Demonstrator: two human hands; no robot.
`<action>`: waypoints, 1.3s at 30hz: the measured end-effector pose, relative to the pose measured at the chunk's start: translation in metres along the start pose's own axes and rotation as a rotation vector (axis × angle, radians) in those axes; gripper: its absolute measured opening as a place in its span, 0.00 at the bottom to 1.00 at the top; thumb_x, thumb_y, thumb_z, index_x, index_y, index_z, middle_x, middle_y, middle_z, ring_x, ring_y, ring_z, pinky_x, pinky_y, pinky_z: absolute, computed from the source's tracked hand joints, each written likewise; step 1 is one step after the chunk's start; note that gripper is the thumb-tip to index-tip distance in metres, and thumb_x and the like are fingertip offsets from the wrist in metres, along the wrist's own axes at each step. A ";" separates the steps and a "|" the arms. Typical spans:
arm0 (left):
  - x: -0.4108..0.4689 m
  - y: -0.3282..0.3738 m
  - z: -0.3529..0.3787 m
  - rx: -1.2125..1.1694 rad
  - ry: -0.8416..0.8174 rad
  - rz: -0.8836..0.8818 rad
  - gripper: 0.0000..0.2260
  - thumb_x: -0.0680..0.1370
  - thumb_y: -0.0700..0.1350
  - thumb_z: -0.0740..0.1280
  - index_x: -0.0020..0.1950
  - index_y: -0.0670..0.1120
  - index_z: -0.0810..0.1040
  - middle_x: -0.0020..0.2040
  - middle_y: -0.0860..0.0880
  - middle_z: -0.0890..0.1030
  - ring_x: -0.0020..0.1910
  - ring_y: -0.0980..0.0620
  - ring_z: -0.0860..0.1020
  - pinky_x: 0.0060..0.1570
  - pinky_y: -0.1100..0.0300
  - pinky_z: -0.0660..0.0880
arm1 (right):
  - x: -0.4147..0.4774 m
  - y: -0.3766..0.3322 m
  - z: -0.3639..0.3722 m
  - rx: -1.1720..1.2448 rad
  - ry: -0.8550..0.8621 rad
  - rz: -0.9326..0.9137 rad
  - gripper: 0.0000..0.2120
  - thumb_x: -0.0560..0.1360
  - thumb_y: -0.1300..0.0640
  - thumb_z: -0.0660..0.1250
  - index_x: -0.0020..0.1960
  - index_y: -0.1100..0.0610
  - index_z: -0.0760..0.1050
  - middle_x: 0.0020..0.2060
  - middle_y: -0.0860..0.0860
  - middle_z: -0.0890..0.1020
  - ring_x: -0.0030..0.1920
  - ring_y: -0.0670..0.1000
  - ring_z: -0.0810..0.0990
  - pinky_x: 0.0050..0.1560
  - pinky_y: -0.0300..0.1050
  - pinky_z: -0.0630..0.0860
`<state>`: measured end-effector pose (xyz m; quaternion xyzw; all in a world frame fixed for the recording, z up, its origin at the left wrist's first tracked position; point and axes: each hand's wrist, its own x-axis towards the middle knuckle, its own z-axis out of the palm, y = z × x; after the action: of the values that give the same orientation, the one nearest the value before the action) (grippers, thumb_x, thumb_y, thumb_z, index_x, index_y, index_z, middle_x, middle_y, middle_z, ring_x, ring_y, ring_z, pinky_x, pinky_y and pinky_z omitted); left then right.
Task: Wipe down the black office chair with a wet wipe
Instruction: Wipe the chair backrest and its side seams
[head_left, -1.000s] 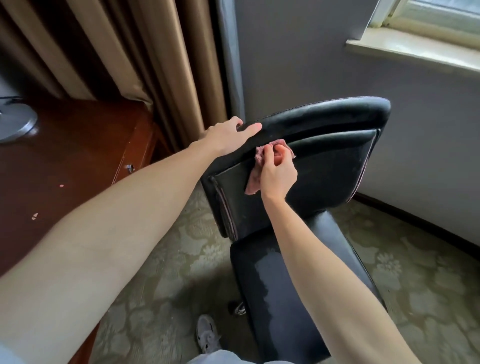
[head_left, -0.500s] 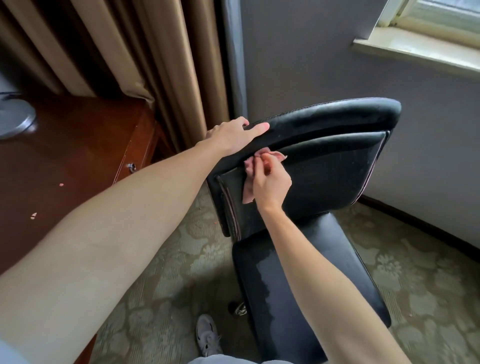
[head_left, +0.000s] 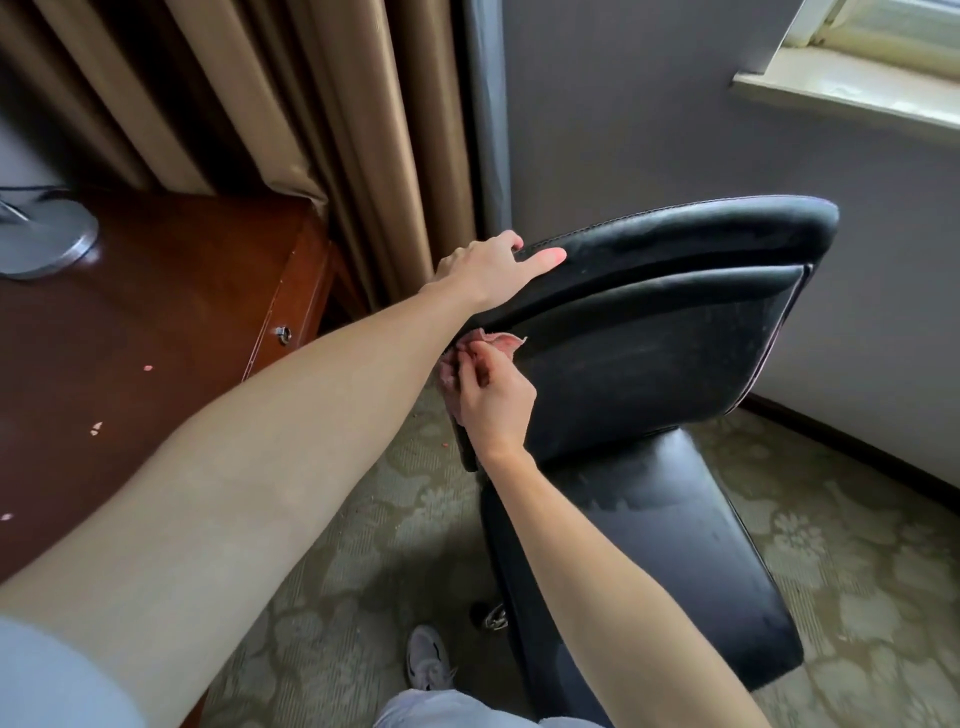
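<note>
1. Far left of both hands, a round metal base (head_left: 49, 244) stands on a dark wooden desk (head_left: 156, 338), with small pale flecks on the desk top
2. A tan curtain (head_left: 311, 104) hangs behind the desk, just left of the left hand
3. Well below the hands, a grey shoe (head_left: 426, 657) stands on the patterned carpet (head_left: 363, 519)
4. The left hand (head_left: 488, 270) grips the top left corner of the chair (head_left: 675, 338): its fingers curl over the far side of the rim and its thumb lies straight along the near side
5. Just under it, the right hand (head_left: 493, 410) pinches a pink wipe (head_left: 504, 343) and holds it against the left edge of the backrest, beneath the top roll; the left wrist hides part of the wipe
6. The hands are close, one above the other, each clamped on its own thing
7. The backrest spreads right of both hands, and the seat runs under the right forearm
8. Far right and above the hands, a pale sill (head_left: 852, 98) juts from the grey wall (head_left: 649, 104)
</note>
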<state>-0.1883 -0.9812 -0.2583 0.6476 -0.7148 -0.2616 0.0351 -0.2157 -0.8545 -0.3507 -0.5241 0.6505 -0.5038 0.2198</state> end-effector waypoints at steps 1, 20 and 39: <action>0.000 0.000 0.000 -0.005 -0.001 0.005 0.38 0.71 0.78 0.52 0.72 0.56 0.68 0.69 0.48 0.75 0.67 0.41 0.72 0.63 0.49 0.67 | 0.002 0.001 -0.004 -0.023 -0.015 -0.022 0.10 0.78 0.60 0.68 0.57 0.60 0.83 0.49 0.52 0.86 0.48 0.48 0.84 0.54 0.39 0.77; 0.000 0.030 -0.004 -0.036 0.079 0.077 0.30 0.75 0.69 0.60 0.72 0.56 0.68 0.70 0.48 0.75 0.68 0.42 0.72 0.70 0.44 0.64 | 0.072 0.019 -0.079 0.056 0.161 0.178 0.08 0.79 0.59 0.68 0.55 0.56 0.84 0.48 0.47 0.85 0.48 0.40 0.80 0.58 0.37 0.75; 0.014 0.058 0.004 0.053 0.044 -0.092 0.30 0.78 0.70 0.42 0.73 0.60 0.67 0.70 0.44 0.74 0.67 0.37 0.70 0.66 0.47 0.62 | 0.176 0.052 -0.163 0.095 0.455 0.253 0.03 0.79 0.55 0.65 0.46 0.51 0.74 0.43 0.48 0.82 0.45 0.48 0.81 0.51 0.39 0.75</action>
<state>-0.2449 -0.9913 -0.2410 0.6860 -0.6900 -0.2298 0.0216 -0.4349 -0.9470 -0.2895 -0.3011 0.7189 -0.6074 0.1535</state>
